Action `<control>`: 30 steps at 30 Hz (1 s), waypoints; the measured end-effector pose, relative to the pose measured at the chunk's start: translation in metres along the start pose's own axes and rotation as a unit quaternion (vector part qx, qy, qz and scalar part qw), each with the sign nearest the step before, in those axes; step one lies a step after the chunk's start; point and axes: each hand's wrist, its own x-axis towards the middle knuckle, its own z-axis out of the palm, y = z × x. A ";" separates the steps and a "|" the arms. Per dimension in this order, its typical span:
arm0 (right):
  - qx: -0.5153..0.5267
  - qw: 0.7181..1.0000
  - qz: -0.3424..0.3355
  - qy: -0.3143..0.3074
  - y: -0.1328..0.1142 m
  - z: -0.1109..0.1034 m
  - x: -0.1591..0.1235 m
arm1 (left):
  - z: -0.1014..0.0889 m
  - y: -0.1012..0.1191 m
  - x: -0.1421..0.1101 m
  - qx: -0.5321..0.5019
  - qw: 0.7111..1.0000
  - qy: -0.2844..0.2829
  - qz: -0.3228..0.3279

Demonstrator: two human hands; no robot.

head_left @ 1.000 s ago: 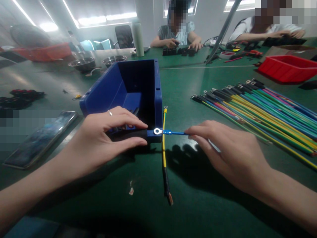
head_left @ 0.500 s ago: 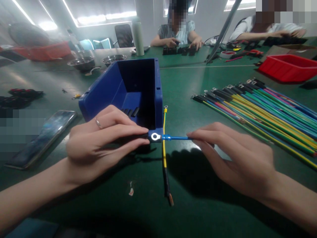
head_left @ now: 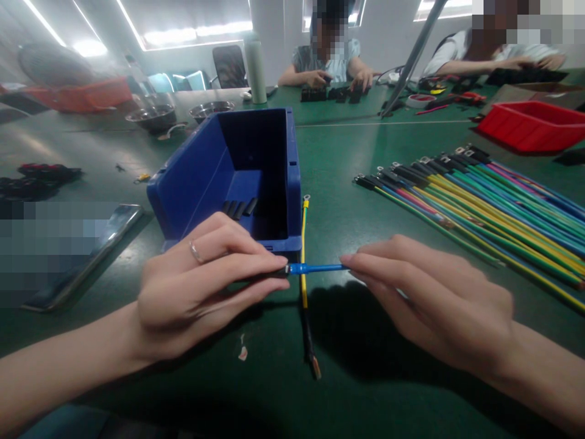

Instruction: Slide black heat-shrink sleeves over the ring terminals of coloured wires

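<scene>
My right hand [head_left: 434, 299] pinches a thin blue wire [head_left: 315, 267] that runs level to the left. Its ring terminal end is hidden inside a black sleeve pinched by my left hand [head_left: 205, 280], which wears a ring. The two hands meet just in front of a blue plastic bin [head_left: 205, 171] that holds a few black sleeves [head_left: 240, 207]. Under the blue wire, a yellow-green wire [head_left: 303, 262] with a ring terminal and a black sleeved end lies on the green table, running toward me.
A row of several coloured wires [head_left: 475, 195] lies to the right, with a red tray [head_left: 530, 125] behind it. A phone [head_left: 91, 256] rests at the left. Two metal bowls [head_left: 183, 114] and a bottle [head_left: 255, 70] stand beyond the bin. Two other people work across the table.
My left hand slid the black sleeve rightward over the blue wire's ring terminal, which showed before and is now covered. Both hands dropped slightly toward me.
</scene>
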 end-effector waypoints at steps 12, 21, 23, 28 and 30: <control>-0.006 1.000 -0.017 -0.004 -0.001 -0.002 -0.001 | -0.001 0.003 0.002 -0.009 1.000 0.001 -0.006; 0.005 1.000 -0.022 -0.015 -0.006 -0.004 0.000 | 0.004 0.002 -0.002 -0.025 1.000 -0.002 0.019; 0.008 1.000 -0.018 -0.015 -0.007 -0.003 0.000 | 0.004 0.000 -0.002 -0.021 0.999 0.000 0.026; 0.001 1.000 0.005 -0.005 -0.005 -0.001 0.003 | 0.003 -0.005 -0.001 0.057 0.997 0.027 0.031; 0.000 1.000 0.018 0.004 -0.002 -0.001 0.003 | 0.002 -0.007 0.000 0.077 0.995 0.054 0.027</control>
